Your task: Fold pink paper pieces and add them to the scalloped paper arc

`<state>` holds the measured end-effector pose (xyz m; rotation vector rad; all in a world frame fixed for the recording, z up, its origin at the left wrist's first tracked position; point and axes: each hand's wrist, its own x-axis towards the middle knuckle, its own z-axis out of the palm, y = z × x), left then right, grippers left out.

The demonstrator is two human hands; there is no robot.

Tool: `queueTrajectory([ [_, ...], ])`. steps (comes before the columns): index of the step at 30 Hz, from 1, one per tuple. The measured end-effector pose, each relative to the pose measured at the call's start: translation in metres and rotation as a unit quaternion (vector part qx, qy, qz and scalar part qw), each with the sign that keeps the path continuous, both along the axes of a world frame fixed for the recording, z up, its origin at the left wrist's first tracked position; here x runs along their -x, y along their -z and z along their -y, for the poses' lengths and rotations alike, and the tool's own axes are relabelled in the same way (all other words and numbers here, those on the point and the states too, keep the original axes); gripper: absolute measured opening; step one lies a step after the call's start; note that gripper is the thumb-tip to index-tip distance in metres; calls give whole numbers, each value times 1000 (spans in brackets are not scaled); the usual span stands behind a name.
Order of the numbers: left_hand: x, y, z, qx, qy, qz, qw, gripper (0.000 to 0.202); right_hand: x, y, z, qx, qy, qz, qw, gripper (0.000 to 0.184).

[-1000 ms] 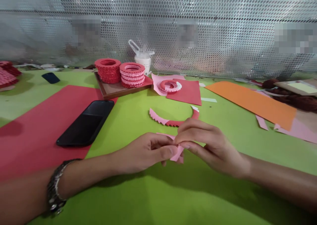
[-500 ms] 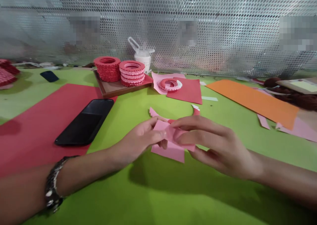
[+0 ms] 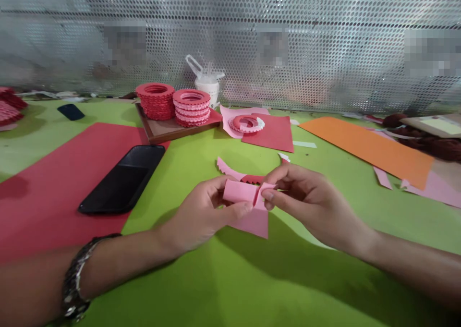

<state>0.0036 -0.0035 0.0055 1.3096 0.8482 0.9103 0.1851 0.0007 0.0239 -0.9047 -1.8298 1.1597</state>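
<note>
A small piece of pink paper is held up between both hands, with a crease or split near its right end. My left hand pinches its left part, thumb across the lower edge. The thumb and fingertips of my right hand grip the right end. Below it, on the green table, lies another pink paper piece, partly covered by the left hand. Just beyond the hands is a curved, scalloped pink and red paper strip, whose right part is hidden behind the right hand.
A black phone rests on a red sheet at left. Stacked red and pink paper rings sit on a brown tray, with a white cup behind. An orange sheet lies at right. A perforated metal panel borders the back.
My right hand has shifted from lying over the pink paper to pinching its right end. The held paper's right end now stands bent up, and more of the scalloped strip shows.
</note>
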Motion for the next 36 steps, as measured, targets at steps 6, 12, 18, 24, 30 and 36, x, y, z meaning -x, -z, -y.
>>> queueTrajectory([
  [6,0,-3,4,-70,-29,-47,996,17,3,1,5,-9,7,-1,1000,8],
  [12,-1,-4,3,-94,-32,-75,992,11,2,2,1,33,-43,30,998,10],
  [18,1,-1,0,-97,-58,-69,991,20,3,5,2,37,-57,-11,998,15],
  [24,1,1,0,-107,-45,-119,986,17,7,9,8,28,-43,-21,998,14],
  [30,2,0,2,-197,-51,-215,955,22,5,11,6,19,-62,50,997,21],
  [36,5,1,4,-314,40,-316,894,22,0,6,-3,-83,-36,46,995,9],
])
